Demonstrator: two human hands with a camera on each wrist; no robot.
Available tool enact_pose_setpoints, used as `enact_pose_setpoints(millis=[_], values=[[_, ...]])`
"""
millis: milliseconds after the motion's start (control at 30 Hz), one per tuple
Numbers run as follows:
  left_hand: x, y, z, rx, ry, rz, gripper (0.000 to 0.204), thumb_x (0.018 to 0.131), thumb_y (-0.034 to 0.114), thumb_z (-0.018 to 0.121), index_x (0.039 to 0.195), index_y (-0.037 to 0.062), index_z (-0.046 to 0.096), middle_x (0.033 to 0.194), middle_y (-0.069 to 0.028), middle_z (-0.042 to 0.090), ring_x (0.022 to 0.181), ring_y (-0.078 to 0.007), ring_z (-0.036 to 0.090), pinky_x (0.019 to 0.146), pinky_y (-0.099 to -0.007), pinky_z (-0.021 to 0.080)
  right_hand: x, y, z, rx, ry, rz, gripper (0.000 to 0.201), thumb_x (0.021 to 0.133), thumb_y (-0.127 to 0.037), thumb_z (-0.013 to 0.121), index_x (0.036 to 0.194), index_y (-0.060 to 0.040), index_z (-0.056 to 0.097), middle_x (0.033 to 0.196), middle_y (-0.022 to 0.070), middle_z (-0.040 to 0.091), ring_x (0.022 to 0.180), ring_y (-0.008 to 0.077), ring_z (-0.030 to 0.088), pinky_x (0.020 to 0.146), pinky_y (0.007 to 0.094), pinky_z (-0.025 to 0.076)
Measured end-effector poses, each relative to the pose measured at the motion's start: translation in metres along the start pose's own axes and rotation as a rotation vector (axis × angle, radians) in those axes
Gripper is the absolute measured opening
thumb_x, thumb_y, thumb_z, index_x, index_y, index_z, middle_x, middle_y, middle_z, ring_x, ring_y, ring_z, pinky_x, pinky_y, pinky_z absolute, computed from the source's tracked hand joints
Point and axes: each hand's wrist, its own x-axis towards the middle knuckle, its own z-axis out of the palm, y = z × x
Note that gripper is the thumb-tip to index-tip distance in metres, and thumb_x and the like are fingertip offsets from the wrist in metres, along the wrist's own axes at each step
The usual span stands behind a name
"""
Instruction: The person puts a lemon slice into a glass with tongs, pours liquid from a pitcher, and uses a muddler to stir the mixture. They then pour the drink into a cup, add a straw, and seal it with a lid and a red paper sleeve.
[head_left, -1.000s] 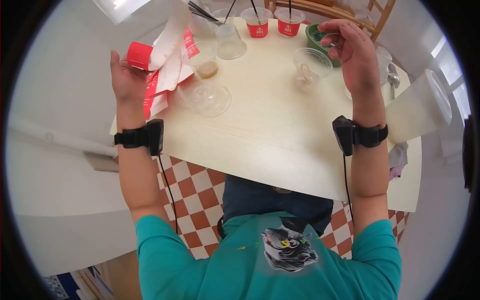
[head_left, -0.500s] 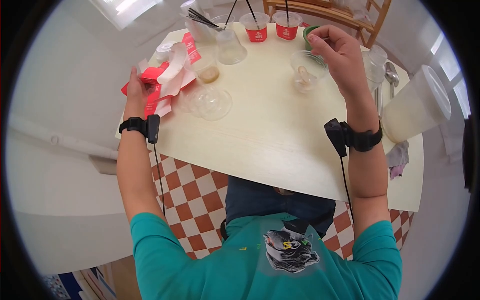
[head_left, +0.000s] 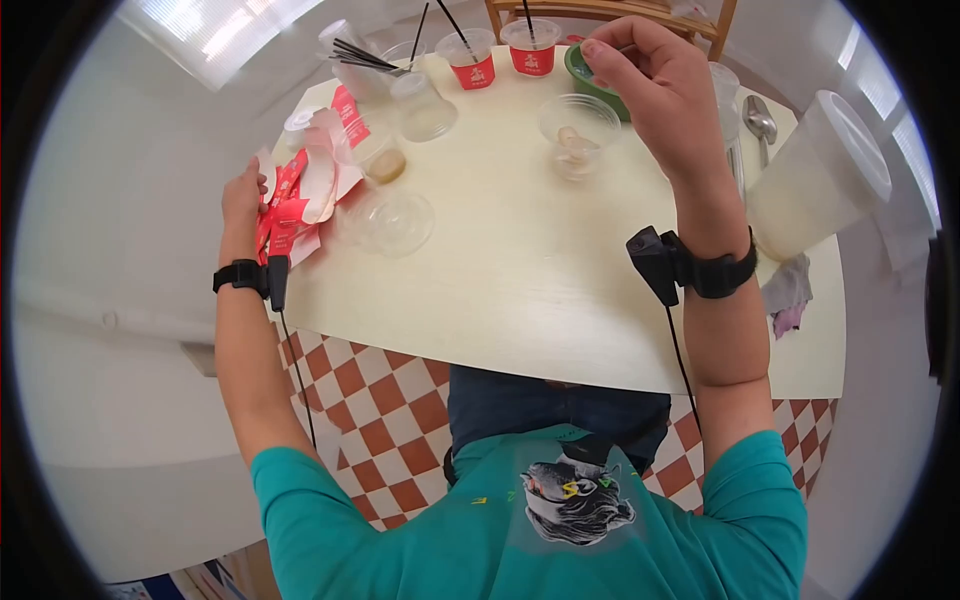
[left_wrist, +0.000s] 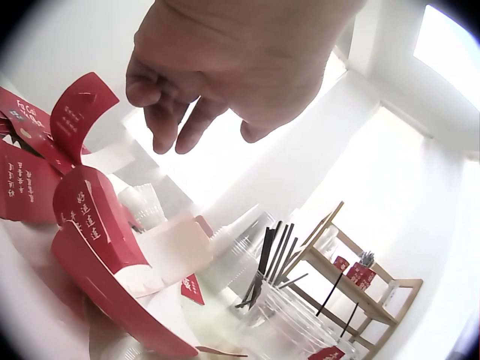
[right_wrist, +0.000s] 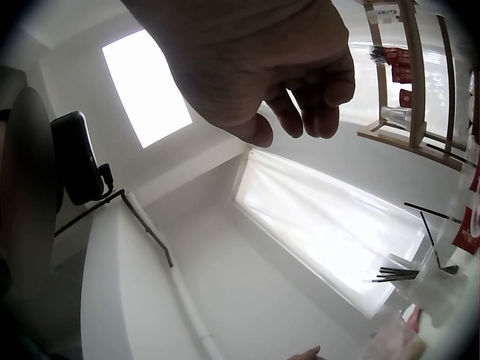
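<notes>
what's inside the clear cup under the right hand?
The clear cup below the right hand holds a small pale beige lump at the bottom; what it is cannot be told.

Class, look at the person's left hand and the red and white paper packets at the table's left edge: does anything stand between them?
Nothing visible does. The left hand lies right beside the red and white packets, its fingers loosely curled just above them.
</notes>
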Motion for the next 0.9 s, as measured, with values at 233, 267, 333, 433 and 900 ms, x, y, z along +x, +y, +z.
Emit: enact_pose_setpoints(millis=[233,267,333,433,900], values=[[-0.037,0.103,0.038,0.257,0.038,0.579,0.037,0.081,0.036,0.064,0.092,0.001,0.068,0.078,-0.0105,0.068,0.072,-0.0215,0.064,0.071,-0.0333,0.049,-0.002,-0.035,-0.004,-0.038,0.028,0.041,0.013,0.084,-0.008,0.064,0.091,0.0021,0.06,0.075,0.0039,0.062,0.068,0.0062,0.056,0.062,0.0212,0.045],[-0.045,0.124,0.05,0.251,-0.042,0.662,0.036,0.081,0.035,0.065,0.093,0.0018,0.068,0.081,-0.0107,0.068,0.074,-0.0228,0.064,0.072,-0.0341,0.049,-0.004,-0.041,-0.003,-0.039,0.032,0.043,0.013,0.084,-0.008,0.064,0.091,0.0021,0.06,0.075,0.0039,0.062,0.068,0.0062,0.056,0.062,0.0212,0.045],[-0.054,0.16,0.085,0.3,-0.16,0.807,0.035,0.079,0.034,0.066,0.096,0.0032,0.068,0.088,-0.0112,0.069,0.081,-0.0257,0.065,0.075,-0.0359,0.049,-0.005,-0.048,-0.003,0.07,0.064,-0.058,0.013,0.086,-0.009,0.063,0.08,0.002,0.062,0.068,0.0011,0.06,0.059,0.0037,0.052,0.054,0.0182,0.042],[-0.052,0.202,0.146,0.443,-0.226,0.967,0.037,0.077,0.031,0.069,0.104,0.0054,0.066,0.105,-0.0124,0.067,0.096,-0.0301,0.063,0.083,-0.0384,0.049,-0.005,-0.035,-0.006,0.121,0.068,-0.125,0.014,0.087,-0.011,0.063,0.082,0.0023,0.062,0.068,0.0003,0.06,0.058,0.0024,0.051,0.053,0.0174,0.04],[-0.029,0.241,0.258,0.651,-0.09,1.077,0.025,0.079,0.011,0.062,0.104,0.0077,0.063,0.104,-0.0155,0.065,0.099,-0.0352,0.061,0.082,-0.0439,0.05,-0.002,-0.041,-0.021,0.113,0.098,-0.282,0.017,0.083,-0.013,0.066,0.075,0.0005,0.06,0.064,0.0031,0.057,0.057,0.0071,0.046,0.052,0.0217,0.036]])
